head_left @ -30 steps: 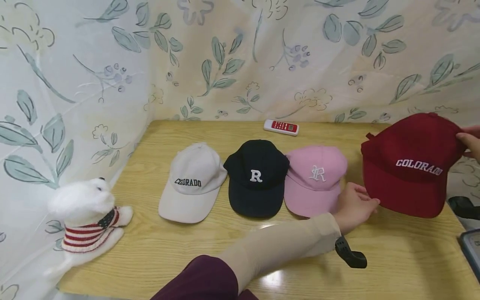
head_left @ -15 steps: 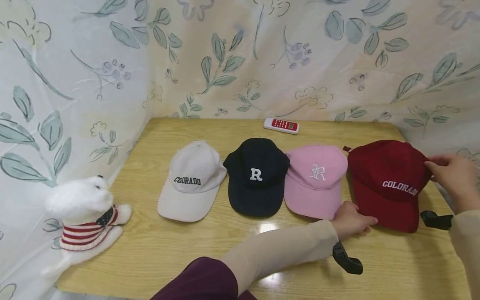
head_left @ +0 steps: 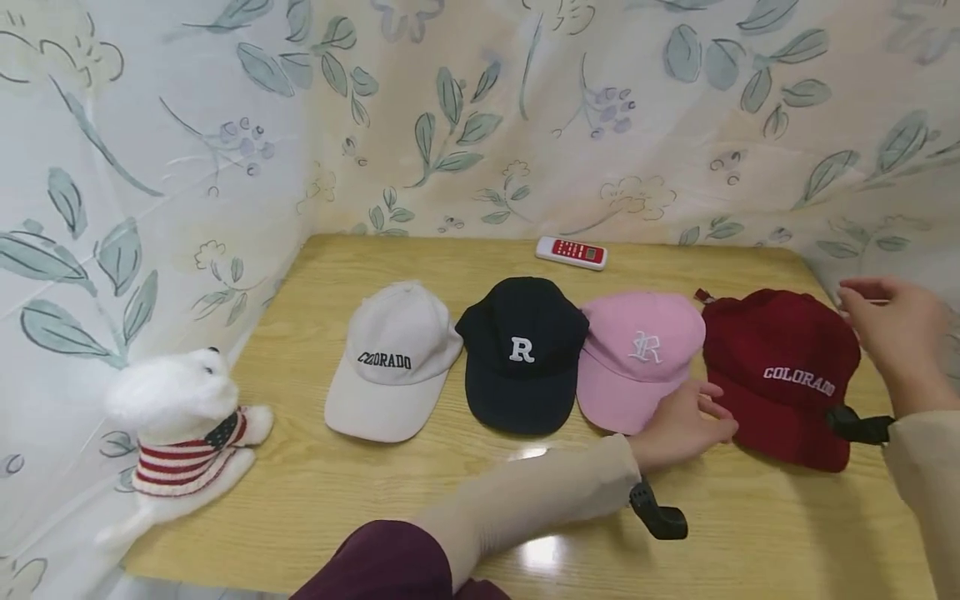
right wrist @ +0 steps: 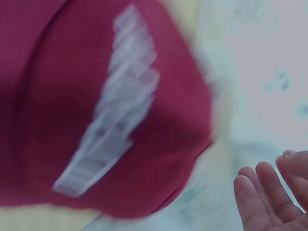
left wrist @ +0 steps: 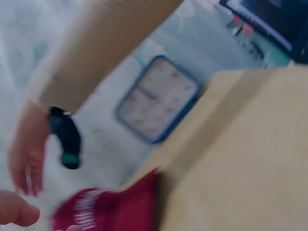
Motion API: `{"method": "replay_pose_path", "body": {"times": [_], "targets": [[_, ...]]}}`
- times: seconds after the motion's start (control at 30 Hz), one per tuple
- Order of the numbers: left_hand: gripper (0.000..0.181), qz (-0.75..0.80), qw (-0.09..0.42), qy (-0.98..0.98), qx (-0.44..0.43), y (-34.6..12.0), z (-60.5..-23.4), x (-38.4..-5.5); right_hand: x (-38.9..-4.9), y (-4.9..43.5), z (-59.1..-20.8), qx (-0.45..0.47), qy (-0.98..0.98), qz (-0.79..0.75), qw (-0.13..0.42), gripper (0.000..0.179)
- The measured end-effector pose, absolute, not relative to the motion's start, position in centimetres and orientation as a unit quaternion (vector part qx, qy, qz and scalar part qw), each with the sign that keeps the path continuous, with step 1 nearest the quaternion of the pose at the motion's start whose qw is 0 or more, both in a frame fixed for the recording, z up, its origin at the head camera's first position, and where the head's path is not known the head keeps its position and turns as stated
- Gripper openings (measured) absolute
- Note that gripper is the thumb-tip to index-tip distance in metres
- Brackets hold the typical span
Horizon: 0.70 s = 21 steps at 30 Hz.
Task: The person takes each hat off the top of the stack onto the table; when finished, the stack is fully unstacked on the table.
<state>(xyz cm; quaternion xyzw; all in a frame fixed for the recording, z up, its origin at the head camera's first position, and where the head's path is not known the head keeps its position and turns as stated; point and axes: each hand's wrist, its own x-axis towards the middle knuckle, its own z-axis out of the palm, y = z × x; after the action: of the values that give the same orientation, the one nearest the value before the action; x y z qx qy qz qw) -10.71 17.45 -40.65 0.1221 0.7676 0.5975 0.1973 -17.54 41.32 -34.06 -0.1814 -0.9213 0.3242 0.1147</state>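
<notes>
Four caps would be several: a white cap (head_left: pixel 392 362), a black cap (head_left: pixel 521 358), a pink cap (head_left: pixel 637 358) and a dark red cap (head_left: pixel 780 375) lie in a row on the wooden table (head_left: pixel 420 500), brims toward me. The red one reads COLORADO and sits at the right end. My left hand (head_left: pixel 682 425) reaches across to the red cap's left brim edge, fingers loosely bent and holding nothing; whether it touches is unclear. Just right of the red cap's crown, my right hand (head_left: pixel 900 337) is apart from it, fingers relaxed, also seen free in the right wrist view.
At the table's back lies a white and red remote control (head_left: pixel 572 252). A white plush animal (head_left: pixel 183 425) in a striped sweater sits at the left edge. Beyond the table's edge, the left wrist view shows a blurred rounded square panel (left wrist: pixel 159 100) with a dark blue rim.
The red cap has come down and left onto the table beside the pink cap. My right hand has let go of its crown; my left hand has drawn back slightly left from its brim.
</notes>
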Motion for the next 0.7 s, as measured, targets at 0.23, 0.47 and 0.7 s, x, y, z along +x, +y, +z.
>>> {"method": "replay_pose_path", "body": {"times": [0.23,0.47,0.7], "targets": [[0.031,0.628,0.083,0.745,0.21,5.9,-37.0,-13.5,-19.4,32.0,-31.2,-0.036,-0.904,0.386,0.18,0.039],[0.027,0.634,-0.071,0.763,0.107,-9.5,-34.9,-14.3,-22.3,18.2,-32.2,0.118,-0.884,0.436,0.118,0.028],[0.031,0.501,-0.128,0.847,-0.119,-21.1,-37.0,-11.6,-23.7,6.5,-35.5,0.18,-0.88,0.44,-0.007,0.029]]}}
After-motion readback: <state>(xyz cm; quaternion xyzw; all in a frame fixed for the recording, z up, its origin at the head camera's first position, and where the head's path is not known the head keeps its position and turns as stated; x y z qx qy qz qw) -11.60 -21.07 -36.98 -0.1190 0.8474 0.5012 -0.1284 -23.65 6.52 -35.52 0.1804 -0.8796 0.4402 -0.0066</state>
